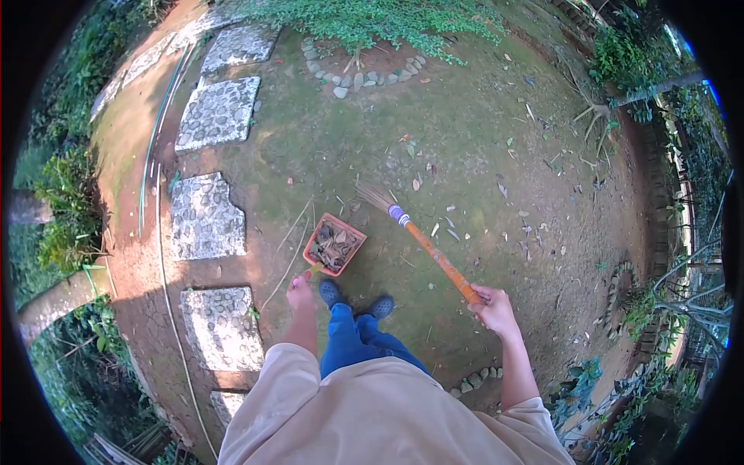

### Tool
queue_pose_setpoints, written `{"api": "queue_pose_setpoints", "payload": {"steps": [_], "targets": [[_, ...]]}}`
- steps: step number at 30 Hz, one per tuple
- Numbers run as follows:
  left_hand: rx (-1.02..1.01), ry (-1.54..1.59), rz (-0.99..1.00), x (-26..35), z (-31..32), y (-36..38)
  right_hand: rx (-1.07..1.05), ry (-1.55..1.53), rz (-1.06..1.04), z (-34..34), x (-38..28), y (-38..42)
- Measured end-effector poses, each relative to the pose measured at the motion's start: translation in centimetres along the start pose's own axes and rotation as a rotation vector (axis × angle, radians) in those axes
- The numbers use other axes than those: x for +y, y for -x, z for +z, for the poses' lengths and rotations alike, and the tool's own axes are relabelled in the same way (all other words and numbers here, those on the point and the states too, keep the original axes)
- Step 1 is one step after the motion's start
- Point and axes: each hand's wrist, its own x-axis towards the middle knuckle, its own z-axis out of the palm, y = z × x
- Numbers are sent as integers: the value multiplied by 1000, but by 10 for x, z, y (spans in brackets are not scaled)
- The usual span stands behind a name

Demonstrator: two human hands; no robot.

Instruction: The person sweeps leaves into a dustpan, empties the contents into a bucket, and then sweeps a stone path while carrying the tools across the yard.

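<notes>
My left hand (301, 293) is closed round the handle of an orange dustpan (361, 242). Brown dry leaves (333, 245) fill much of the pan, which is just in front of my shoes. In my right hand (494, 310) is the orange-brown handle of a broom (434, 252), the fingers wrapped round its upper end. The broom slants forward and left, and its thin bristles (373, 197) with a purple binding are close over the ground, a little beyond the dustpan's right side.
Scattered dry leaves (502, 190) lie on the mossy ground to the right. Stone-studded slabs (208, 217) run along the left, beside a long thin pole (164, 263). A stone ring (358, 80) surrounds a leafy shrub (387, 23) ahead. Tree roots (595, 116) spread at the right.
</notes>
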Motion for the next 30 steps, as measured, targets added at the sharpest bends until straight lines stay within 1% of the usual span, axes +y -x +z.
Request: {"api": "queue_pose_setpoints", "payload": {"steps": [2,3,5,8,9,11,15,18,21,24,27,30], "targets": [[14,72,-4,-5,-4,-7,50,78,-96,19,6,-21],[-11,70,7,-11,-9,-12,75,119,-139,28,9,-29],[-76,68,38,-17,-11,-25,108,178,-172,43,7,-41],[-70,95,28,-29,-8,-36,144,287,-201,63,-1,-52],[-93,97,20,-25,-9,-33,146,333,-209,68,-3,-55],[-128,107,0,-10,-16,-20,107,403,-217,79,0,-60],[-95,48,-14,-2,-18,-20,-41,479,-188,82,-4,-40],[-109,37,-27,-10,-18,-34,-120,320,-88,59,-9,-5],[-120,29,-35,-9,-18,-38,-166,133,109,34,-32,36],[-90,68,-29,-3,-20,-32,-116,59,72,31,-32,52],[-66,95,-25,2,-25,-31,-85,197,30,39,-39,40],[-47,52,-14,3,-28,-35,-1,311,-142,62,-49,14]]}}
